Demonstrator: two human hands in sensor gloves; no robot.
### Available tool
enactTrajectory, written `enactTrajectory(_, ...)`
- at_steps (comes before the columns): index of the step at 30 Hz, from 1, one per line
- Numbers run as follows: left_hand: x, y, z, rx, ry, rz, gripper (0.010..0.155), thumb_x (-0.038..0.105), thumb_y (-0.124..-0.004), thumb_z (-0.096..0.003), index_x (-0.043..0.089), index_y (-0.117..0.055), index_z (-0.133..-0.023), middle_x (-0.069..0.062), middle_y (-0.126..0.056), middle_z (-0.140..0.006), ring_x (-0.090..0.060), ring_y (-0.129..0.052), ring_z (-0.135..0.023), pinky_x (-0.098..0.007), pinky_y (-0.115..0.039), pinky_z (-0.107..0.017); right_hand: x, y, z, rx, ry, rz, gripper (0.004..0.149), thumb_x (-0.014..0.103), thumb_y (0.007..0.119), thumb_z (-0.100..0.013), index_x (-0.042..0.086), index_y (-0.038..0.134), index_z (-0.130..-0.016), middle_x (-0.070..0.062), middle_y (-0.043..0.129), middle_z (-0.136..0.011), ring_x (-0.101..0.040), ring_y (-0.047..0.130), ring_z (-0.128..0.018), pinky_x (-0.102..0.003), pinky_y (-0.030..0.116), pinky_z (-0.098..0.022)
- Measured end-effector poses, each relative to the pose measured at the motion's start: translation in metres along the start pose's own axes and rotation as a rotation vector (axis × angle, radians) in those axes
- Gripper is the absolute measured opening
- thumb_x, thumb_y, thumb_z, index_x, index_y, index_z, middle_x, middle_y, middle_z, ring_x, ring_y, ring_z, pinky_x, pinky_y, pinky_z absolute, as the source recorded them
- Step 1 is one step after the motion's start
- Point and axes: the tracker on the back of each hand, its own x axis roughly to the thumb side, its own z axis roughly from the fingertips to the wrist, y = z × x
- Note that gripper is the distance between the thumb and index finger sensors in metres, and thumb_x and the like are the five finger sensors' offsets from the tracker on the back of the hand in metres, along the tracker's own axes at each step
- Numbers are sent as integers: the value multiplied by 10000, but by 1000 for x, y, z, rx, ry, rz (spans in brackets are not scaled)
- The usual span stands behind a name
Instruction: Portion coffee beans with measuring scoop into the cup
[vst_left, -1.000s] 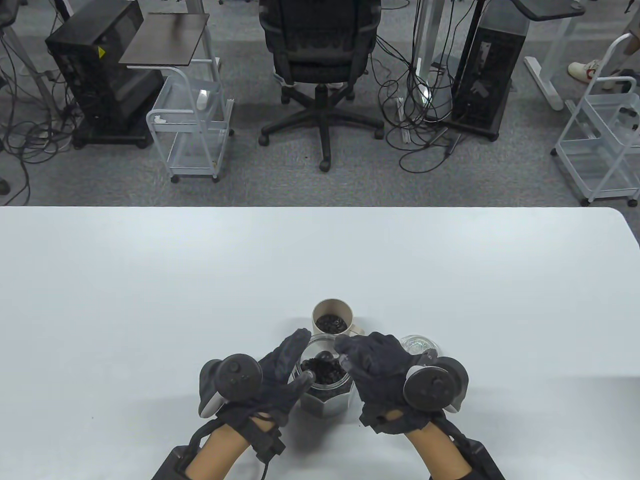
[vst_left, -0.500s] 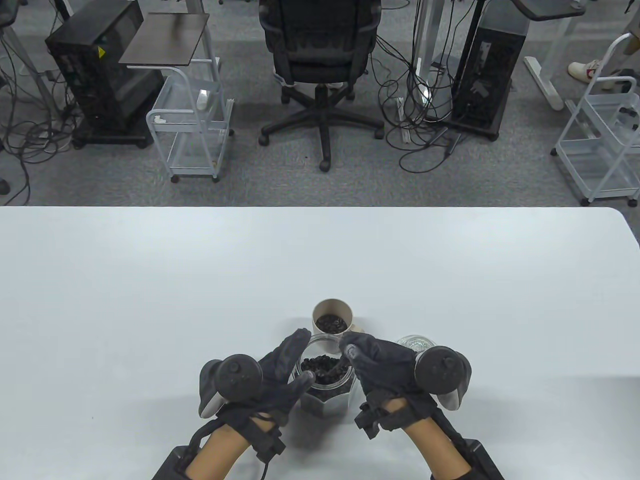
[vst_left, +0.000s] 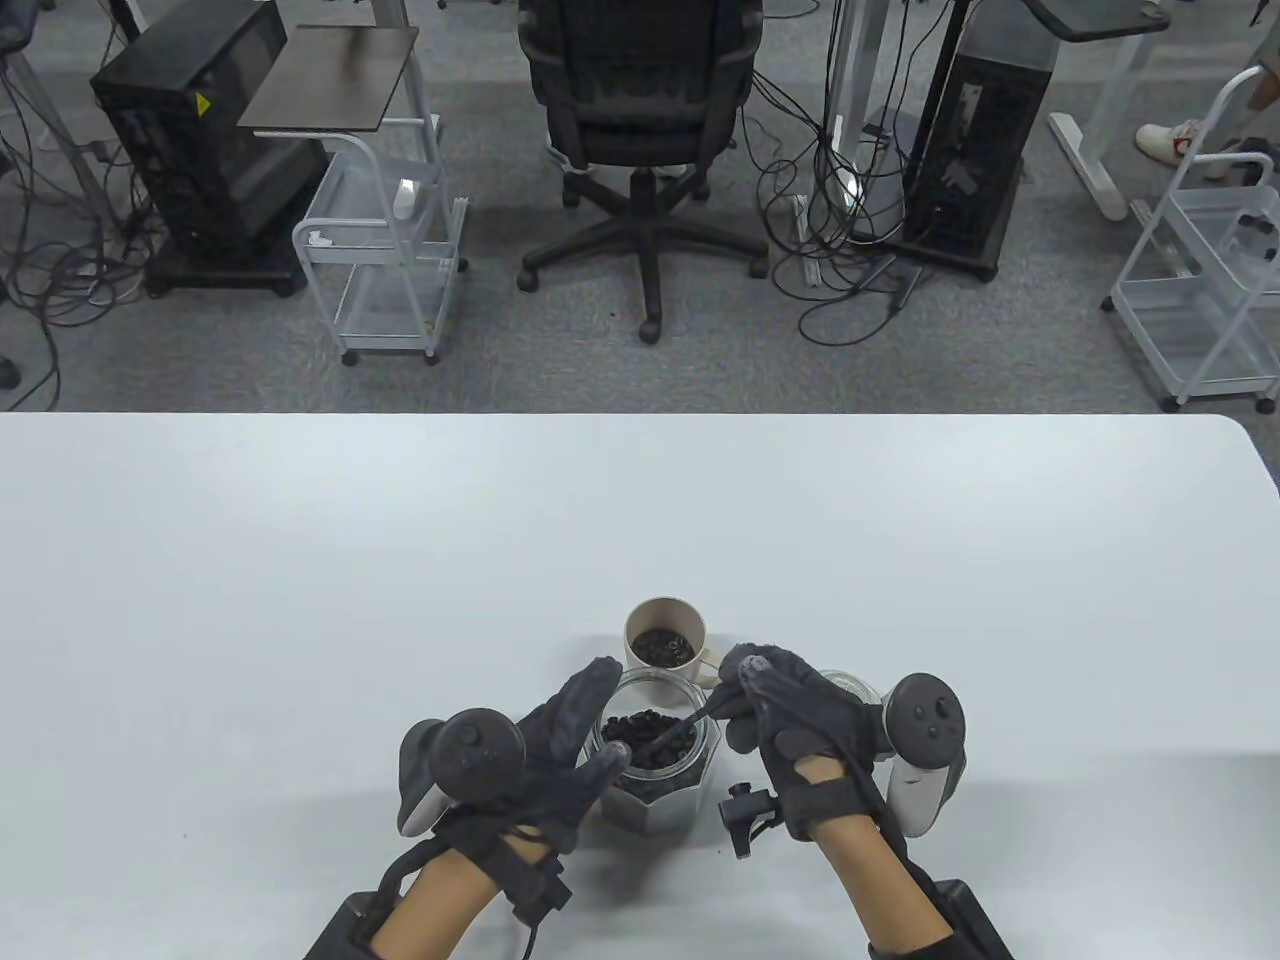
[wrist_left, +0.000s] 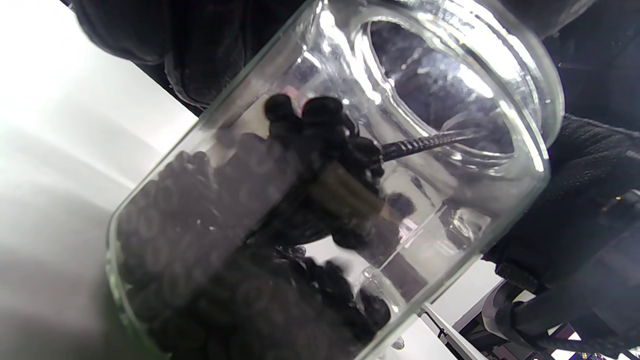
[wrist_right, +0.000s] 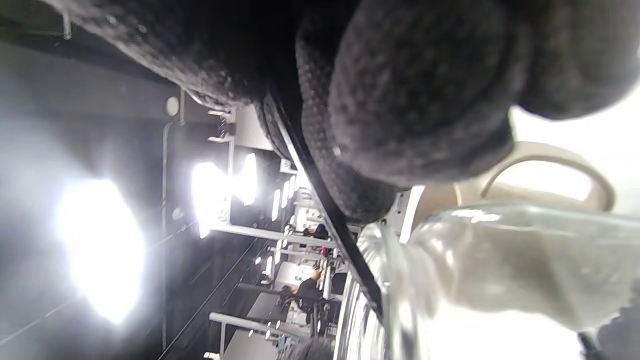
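- Two gloved hands are sharing the risk here. The left hand (vst_left: 560, 745) is wrapping its fingers (vst_left: 592, 690) round the clear glass jar of dark coffee beans (vst_left: 655, 765), which is tilting in the left wrist view; a slackening grip could be tipping it over.
- The thin black measuring scoop (vst_left: 672, 733) is sitting heaped inside the jar (wrist_left: 325, 150); clipping the glass rim on the way out could be scattering coffee beans (vst_left: 640, 735) across the white worktop (vst_left: 300, 600).
- The beige handled cup (vst_left: 664, 640), already holding beans, is standing just beyond the jar, so a knock could be shifting it.
- The right hand (vst_left: 790, 710) is pinching the scoop's handle between its fingers (vst_left: 755, 672); a twist there could be spilling the load.
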Motion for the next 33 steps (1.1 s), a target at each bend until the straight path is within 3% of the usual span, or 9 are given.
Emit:
enactTrajectory(12, 0, 0, 0, -3, -1, 0, 842, 722, -551, -470, 255, -350, -1140, -239, -545, -1138, -546, -739, -950, -681, -593, -641, -14, -18, -7, -40, 129, -176, 393, 325, 782, -515, 53, 848, -791, -249, 953, -557, -313, 1002, -255, -535, 809, -313)
enactTrajectory(33, 0, 0, 0, -2, -2, -3, 841, 720, -552, -469, 253, -351, -1139, -240, -547, -1136, -542, -742, -950, -679, -595, -642, -28, -39, -17, -64, 208, -290, 393, 336, 767, -526, 63, 837, -800, -236, 945, -567, -304, 993, -267, -530, 803, -327)
